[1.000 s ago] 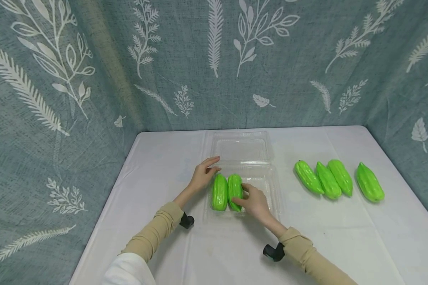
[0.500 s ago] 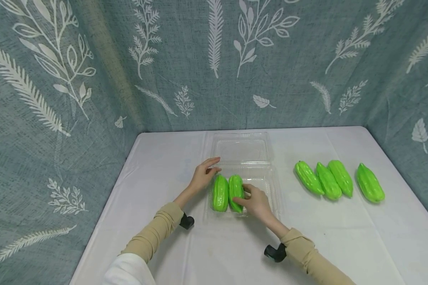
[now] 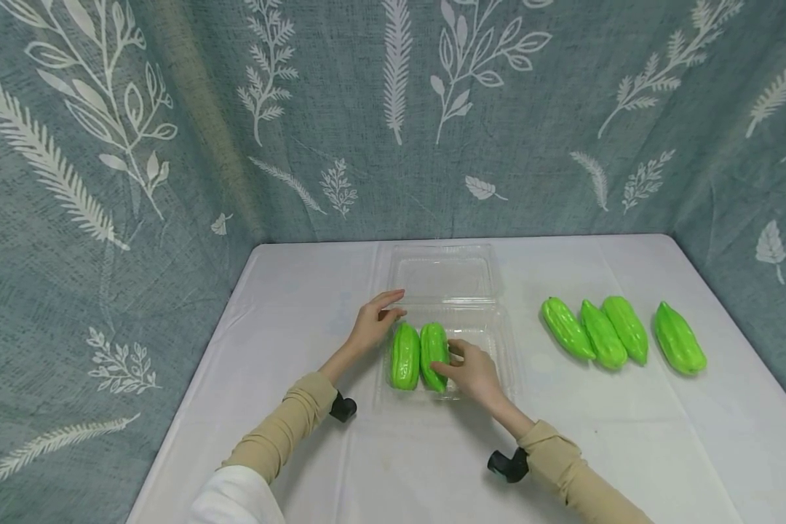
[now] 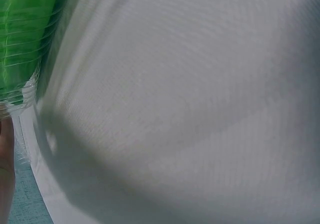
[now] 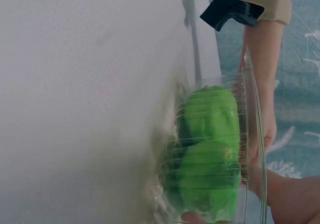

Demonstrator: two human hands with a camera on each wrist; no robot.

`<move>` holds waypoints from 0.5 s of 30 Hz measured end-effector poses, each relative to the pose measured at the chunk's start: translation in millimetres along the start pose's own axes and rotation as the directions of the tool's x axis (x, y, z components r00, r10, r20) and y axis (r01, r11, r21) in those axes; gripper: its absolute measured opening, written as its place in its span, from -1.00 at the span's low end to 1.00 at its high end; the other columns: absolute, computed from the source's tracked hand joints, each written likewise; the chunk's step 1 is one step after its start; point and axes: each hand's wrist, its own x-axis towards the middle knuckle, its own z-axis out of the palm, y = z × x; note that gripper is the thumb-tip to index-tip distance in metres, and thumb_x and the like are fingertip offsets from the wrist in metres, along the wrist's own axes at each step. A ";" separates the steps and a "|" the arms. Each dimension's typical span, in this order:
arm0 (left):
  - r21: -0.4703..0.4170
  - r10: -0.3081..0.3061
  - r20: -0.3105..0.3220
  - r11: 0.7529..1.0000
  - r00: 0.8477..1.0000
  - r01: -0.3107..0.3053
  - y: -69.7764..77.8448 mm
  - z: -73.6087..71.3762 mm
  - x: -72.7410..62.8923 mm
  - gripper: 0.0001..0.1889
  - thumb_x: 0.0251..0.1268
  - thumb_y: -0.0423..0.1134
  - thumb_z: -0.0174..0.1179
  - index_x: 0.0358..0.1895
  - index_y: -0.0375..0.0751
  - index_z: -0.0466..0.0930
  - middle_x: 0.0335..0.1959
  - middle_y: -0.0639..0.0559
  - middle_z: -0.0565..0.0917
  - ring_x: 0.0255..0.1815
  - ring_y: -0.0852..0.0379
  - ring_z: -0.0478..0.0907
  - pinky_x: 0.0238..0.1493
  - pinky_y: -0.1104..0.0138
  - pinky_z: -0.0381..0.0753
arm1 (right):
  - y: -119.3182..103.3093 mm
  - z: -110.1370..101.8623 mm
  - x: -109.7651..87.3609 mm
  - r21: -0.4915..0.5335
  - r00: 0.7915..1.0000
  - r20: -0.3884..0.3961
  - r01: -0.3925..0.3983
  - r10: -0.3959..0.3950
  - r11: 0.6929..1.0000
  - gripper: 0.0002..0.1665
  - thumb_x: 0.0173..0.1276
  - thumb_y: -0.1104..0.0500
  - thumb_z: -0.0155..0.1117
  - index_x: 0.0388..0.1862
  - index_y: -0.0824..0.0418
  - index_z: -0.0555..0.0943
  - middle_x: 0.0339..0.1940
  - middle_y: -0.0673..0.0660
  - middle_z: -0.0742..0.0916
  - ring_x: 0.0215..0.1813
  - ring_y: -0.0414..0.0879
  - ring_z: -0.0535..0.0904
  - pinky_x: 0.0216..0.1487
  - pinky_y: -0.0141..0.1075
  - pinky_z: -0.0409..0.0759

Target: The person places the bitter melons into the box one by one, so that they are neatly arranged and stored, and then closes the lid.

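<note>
Two glossy, ribbed green vegetables, the left one (image 3: 405,356) and the right one (image 3: 433,349), lie side by side lengthwise in the left part of a clear plastic clamshell container (image 3: 481,331). My right hand (image 3: 473,372) holds the right vegetable at its side, thumb near its front end and curved fingers farther back. At the container's left edge, my left hand (image 3: 367,325) rests with its fingers extended and touching the rim. Through the container wall, the right wrist view shows the ends of both green vegetables (image 5: 207,176). The left wrist view catches only part of the container and a finger.
The container's lid (image 3: 442,275) lies folded back behind its base. On the right of the white-covered table (image 3: 616,451) are several more green vegetables (image 3: 602,335), most grouped together and one (image 3: 680,338) apart. A patterned curtain (image 3: 393,189) surrounds the back and sides.
</note>
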 end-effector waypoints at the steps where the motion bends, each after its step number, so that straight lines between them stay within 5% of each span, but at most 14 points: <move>1: 0.000 0.001 -0.005 1.000 1.000 -0.001 -4.7 0.7 1.0 -0.60 0.37 -0.55 -0.05 0.25 -0.57 0.33 0.32 -0.40 0.35 0.02 -0.31 0.59 0.11 0.15 0.65 | 0.5 -0.1 0.2 0.004 1.000 0.002 -0.003 0.003 1.000 -0.28 0.19 0.08 0.38 0.21 0.49 0.42 0.16 0.45 0.58 0.08 0.24 0.62 0.08 -0.05 0.68; 15: -0.005 0.022 -0.015 1.000 1.000 -0.022 -12.4 1.9 2.6 -0.61 0.37 -0.54 -0.04 0.25 -0.55 0.35 0.30 -0.35 0.38 -0.01 -0.27 0.61 0.06 0.28 0.69 | 0.8 -4.4 3.2 0.046 0.999 0.014 0.041 -0.042 0.998 -0.24 0.23 0.10 0.35 0.29 0.48 0.35 0.25 0.43 0.51 0.17 0.29 0.55 0.12 -0.03 0.65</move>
